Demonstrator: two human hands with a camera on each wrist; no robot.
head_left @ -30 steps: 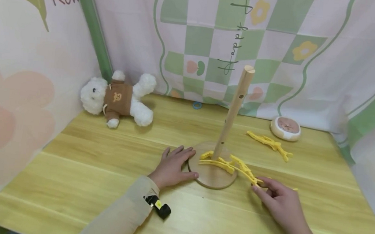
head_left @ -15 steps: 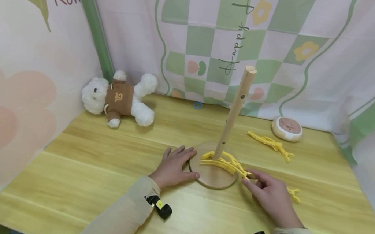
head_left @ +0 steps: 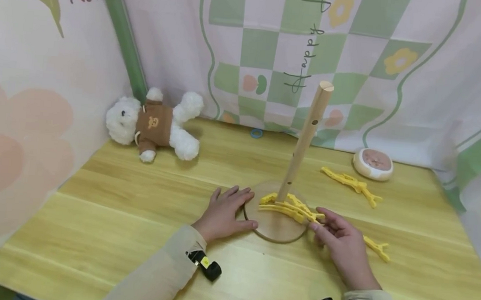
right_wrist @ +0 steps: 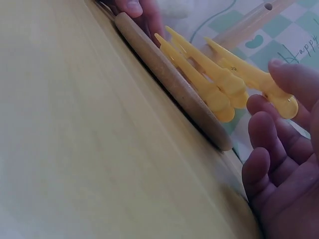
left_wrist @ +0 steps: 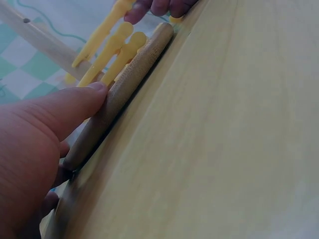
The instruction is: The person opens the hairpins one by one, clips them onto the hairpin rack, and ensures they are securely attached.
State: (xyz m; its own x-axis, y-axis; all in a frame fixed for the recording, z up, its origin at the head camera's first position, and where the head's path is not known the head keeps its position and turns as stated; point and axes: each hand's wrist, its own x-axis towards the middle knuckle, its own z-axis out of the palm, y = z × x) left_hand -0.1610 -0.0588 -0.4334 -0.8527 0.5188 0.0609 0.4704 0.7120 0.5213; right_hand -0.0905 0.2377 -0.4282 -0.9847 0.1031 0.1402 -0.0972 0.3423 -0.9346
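Note:
A round wooden base (head_left: pixel 278 232) with an upright drilled post (head_left: pixel 305 141) stands mid-table. My left hand (head_left: pixel 224 217) rests at its left edge, fingers spread and fairly straight, thumb on the rim in the left wrist view. Two yellow hair clips (right_wrist: pixel 212 92) lie side by side on the base, in front of and beside the post. My right hand (head_left: pixel 341 245) pinches a third yellow hair clip (right_wrist: pixel 281 97) by its rounded end between thumb and index finger, at the base's right side. Its toothed end points toward the post, close beside the other clips.
Another yellow hair clip (head_left: pixel 354 183) lies at the right rear, and one more clip (head_left: pixel 378 248) lies partly behind my right hand. A white and pink rounded device (head_left: pixel 372 164), a blue ring (head_left: pixel 256 133) and a plush dog (head_left: pixel 153 124) sit near the back curtain (head_left: pixel 274 49).
My right hand has moved left with the pinched hair clip, bringing it over the base beside the others. The clip behind that hand shows more. My left hand stays at the base.

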